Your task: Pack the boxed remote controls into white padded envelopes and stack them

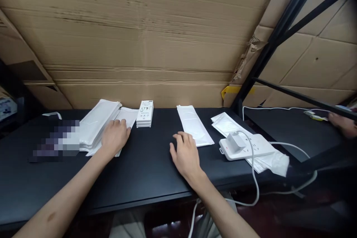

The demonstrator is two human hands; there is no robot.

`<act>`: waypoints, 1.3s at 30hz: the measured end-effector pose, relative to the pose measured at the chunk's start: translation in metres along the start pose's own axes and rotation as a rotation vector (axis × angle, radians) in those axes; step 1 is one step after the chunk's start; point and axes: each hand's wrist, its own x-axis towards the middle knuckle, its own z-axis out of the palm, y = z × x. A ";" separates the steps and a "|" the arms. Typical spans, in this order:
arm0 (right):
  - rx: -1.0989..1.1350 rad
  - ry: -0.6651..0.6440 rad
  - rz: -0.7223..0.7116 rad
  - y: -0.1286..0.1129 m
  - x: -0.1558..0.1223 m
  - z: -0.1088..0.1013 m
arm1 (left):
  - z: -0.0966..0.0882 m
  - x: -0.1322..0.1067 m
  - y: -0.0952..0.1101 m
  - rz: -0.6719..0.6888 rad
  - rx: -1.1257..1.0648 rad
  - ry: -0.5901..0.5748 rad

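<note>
**— Far left of the view?**
— Pixelated, blurred patch (55,141), contents impossible to make out, on a flat matt-black surface (145,193). Thin white strip (51,115) just behind it.

**— Next, moving rightward?**
— Overlapping stack of flat white pouches (97,122), directly beside the patch. Then the left hand (115,137), palm down, fingers slightly apart, clamped on nothing, fingertips resting on a loose white sleeve (128,116) at the stack's right side.

**— Centre of the surface?**
— Small pile of white rectangular printed boxes (145,113), lying flat near the back edge, just right of the sleeve. Further right, the right hand (185,156), palm down, fingers gently curled and apart, nothing gripped, fingertips beside the lower end of a long white pouch (193,124). Actual contact impossible to confirm.

**— Right of that pouch?**
— Loose white sheets (224,124), partly under a white rectangular power strip (247,147). White plug adapter (235,143) seated on the strip; white cable (253,178) looping down past the front edge. Crumpled translucent white wrapping (277,163) at the strip's right end.

**— Far right and background?**
— Slanted black metal frame bars (281,37). Beyond them, another person's hand (343,125) at the frame edge, finger state unclear. Behind everything, a corrugated cardboard sheet (139,37) with a yellow tab (232,91).
</note>
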 end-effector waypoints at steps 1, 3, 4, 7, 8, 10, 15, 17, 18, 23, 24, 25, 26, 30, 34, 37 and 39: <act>-0.053 0.006 0.054 0.005 0.006 0.001 | 0.002 0.004 -0.001 0.000 -0.002 -0.002; -0.152 -0.010 0.151 0.016 0.016 0.001 | 0.005 0.011 -0.003 0.000 -0.008 -0.004; -0.183 -0.035 0.193 0.022 0.020 0.000 | 0.007 0.013 -0.004 0.001 -0.012 -0.003; -0.174 -0.143 0.260 0.035 0.028 -0.003 | 0.010 0.018 -0.008 0.008 -0.048 0.021; -0.157 -0.163 0.269 0.038 0.029 -0.004 | 0.010 0.019 -0.009 0.006 -0.068 0.036; -0.133 -0.176 0.282 0.043 0.030 -0.009 | 0.008 0.020 -0.010 -0.007 -0.105 0.066; -0.139 -0.200 0.344 0.038 0.039 -0.028 | -0.004 0.018 0.004 0.119 -0.371 0.320; -0.162 -0.190 0.346 0.025 0.042 -0.035 | -0.010 0.013 0.017 0.253 -0.518 0.432; -0.189 -0.185 0.319 0.017 0.043 -0.037 | -0.013 0.011 0.025 0.313 -0.573 0.457; -0.183 -0.287 0.109 -0.033 0.042 -0.033 | -0.017 -0.004 0.055 0.528 -0.720 0.388; -0.146 -0.318 0.083 -0.040 0.043 -0.030 | -0.017 -0.006 0.057 0.545 -0.737 0.353; -0.115 -0.326 0.079 -0.045 0.045 -0.027 | -0.016 -0.008 0.059 0.556 -0.752 0.317; -0.091 -0.314 0.086 -0.046 0.048 -0.024 | -0.015 -0.010 0.060 0.566 -0.765 0.277; -0.003 -0.186 0.097 -0.031 0.072 -0.006 | -0.013 -0.013 0.062 0.638 -0.790 0.111; 0.084 -0.132 -0.042 -0.004 0.090 0.019 | -0.018 -0.017 0.065 0.727 -0.808 0.008; 0.095 -0.123 -0.114 0.009 0.090 0.034 | -0.023 -0.019 0.066 0.770 -0.806 -0.047; 0.111 -0.123 -0.132 0.014 0.088 0.038 | -0.025 -0.020 0.065 0.783 -0.803 -0.078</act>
